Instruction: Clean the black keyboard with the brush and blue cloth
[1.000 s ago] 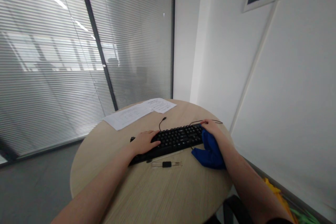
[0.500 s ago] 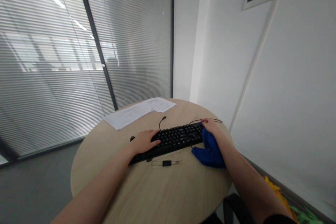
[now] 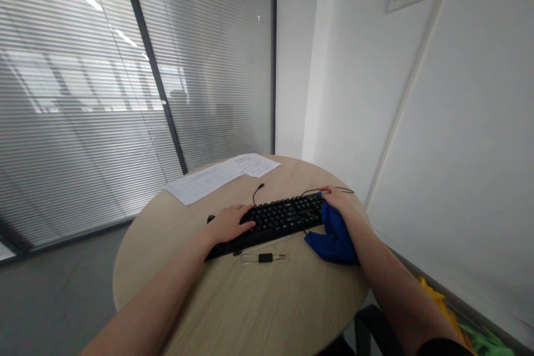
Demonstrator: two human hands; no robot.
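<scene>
A black keyboard (image 3: 283, 216) lies at a slant across the round table. My left hand (image 3: 229, 224) rests flat over its left end, thumb and fingers apart on the keys. At the keyboard's far right corner, my right hand (image 3: 334, 197) is closed on a blue cloth (image 3: 334, 239). A bit of the cloth shows at the fingertips, and the rest drapes under the wrist onto the tabletop. In front of the keyboard lies a small clear tool with a black middle (image 3: 265, 258), its kind unclear, beside a thin clear strip.
Printed papers (image 3: 208, 181) lie at the table's (image 3: 233, 311) far left edge. A black cable (image 3: 256, 193) with a plug sticks out behind the keyboard; another loops behind my right hand. A black chair armrest (image 3: 373, 325) stands at the lower right, near yellow and green items on the floor.
Almost nothing differs. Both hands, the keyboard and the blue cloth keep their places; the view has shifted very slightly.
</scene>
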